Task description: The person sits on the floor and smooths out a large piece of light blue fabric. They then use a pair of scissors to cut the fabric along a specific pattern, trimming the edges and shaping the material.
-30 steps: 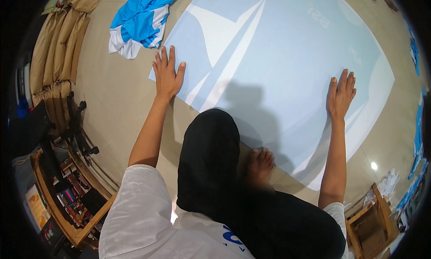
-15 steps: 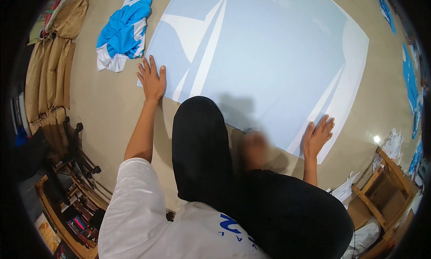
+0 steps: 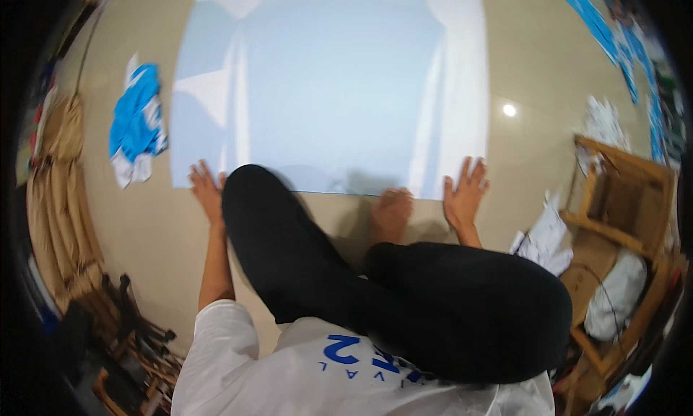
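A large sheet [image 3: 339, 91], pale blue with white shapes, is spread over the tiled floor in front of me. Whether it is paper or cloth I cannot tell. My left hand [image 3: 208, 192] has its fingers spread at the sheet's near edge, close to the left corner. At the right end of that same edge my right hand [image 3: 465, 196] lies with fingers apart, the tips over the white margin. Neither hand holds anything. My bare foot [image 3: 392, 208] rests at the near edge, left of my right hand, and my knee partly covers the edge beside my left hand.
A crumpled blue and white cloth [image 3: 137, 124] lies left of the sheet. Tall brown bundles [image 3: 61, 207] stand at the far left. On the right are a wooden frame [image 3: 628, 192], white scraps [image 3: 545, 239] and a white bag [image 3: 616, 297]. Blue strips [image 3: 595, 19] lie at the upper right.
My view has shifted, and the sheet now appears squarer to me, with its near edge running nearly level. My foot shows more clearly at that edge. Both hands remain spread at its ends.
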Motion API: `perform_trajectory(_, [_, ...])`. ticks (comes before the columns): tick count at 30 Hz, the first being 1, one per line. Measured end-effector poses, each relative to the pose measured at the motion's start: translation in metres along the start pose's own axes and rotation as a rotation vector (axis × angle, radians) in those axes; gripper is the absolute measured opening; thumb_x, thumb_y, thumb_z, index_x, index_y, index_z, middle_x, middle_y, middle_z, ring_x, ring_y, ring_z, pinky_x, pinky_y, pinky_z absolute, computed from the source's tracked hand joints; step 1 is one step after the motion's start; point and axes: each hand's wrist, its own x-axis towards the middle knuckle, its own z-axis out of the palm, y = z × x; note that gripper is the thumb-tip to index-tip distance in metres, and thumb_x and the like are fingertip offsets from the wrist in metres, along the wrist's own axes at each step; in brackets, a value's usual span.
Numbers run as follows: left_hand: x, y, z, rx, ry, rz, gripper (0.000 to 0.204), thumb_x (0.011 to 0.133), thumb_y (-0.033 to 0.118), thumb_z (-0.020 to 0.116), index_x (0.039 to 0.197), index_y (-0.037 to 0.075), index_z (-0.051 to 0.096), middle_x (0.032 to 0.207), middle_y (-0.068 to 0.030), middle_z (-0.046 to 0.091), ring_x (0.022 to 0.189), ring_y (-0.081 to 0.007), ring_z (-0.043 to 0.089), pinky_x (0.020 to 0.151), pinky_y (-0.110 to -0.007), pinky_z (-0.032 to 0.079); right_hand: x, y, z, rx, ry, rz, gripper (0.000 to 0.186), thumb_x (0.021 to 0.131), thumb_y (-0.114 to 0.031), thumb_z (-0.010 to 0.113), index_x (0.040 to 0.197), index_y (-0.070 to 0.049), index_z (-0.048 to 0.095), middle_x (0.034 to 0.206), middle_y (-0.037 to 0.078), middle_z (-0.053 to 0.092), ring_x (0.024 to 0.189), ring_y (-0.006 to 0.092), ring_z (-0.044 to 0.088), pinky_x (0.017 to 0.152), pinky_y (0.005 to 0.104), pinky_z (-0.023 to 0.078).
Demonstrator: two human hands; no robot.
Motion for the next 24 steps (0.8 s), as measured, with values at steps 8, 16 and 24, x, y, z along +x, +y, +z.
perform_trajectory(8, [0.009,-0.025,0.0,0.014,-0.108,-0.003,0.086,0.106,0.062,0.051,0.174,0.021,0.018,0.179,-0.0225,0.011,0.162,-0.0534,0.01,0.123,-0.075,0.014,-0.034,0.021,-0.004,0.091,0.018,0.108,0.083,0.108,-0.046,0.052,0.17,-0.001,0.022,0.175,0.033,0.011,0.163,0.0519,0.007,0.126,0.0709,0.005])
perform_trajectory(16, [0.002,-0.038,-0.008,-0.03,-0.226,0.12,0.094,0.102,0.064,0.056,0.174,0.019,0.016,0.179,-0.0228,0.011,0.163,-0.0534,0.009,0.124,-0.074,0.013,-0.031,-0.03,-0.005,0.171,0.025,-0.106,0.076,0.108,-0.045,0.052,0.168,-0.003,0.031,0.174,0.033,0.018,0.162,0.0529,0.012,0.125,0.0732,0.008])
perform_trajectory(24, [-0.021,-0.018,0.031,0.173,-0.142,0.486,0.09,0.104,0.056,0.057,0.173,0.012,0.019,0.179,-0.0237,0.013,0.163,-0.0516,0.01,0.127,-0.069,0.013,0.04,-0.151,-0.002,0.239,-0.027,-0.692,0.067,0.112,-0.049,0.046,0.169,-0.016,0.035,0.178,0.017,0.021,0.164,0.043,0.017,0.128,0.0699,0.013])
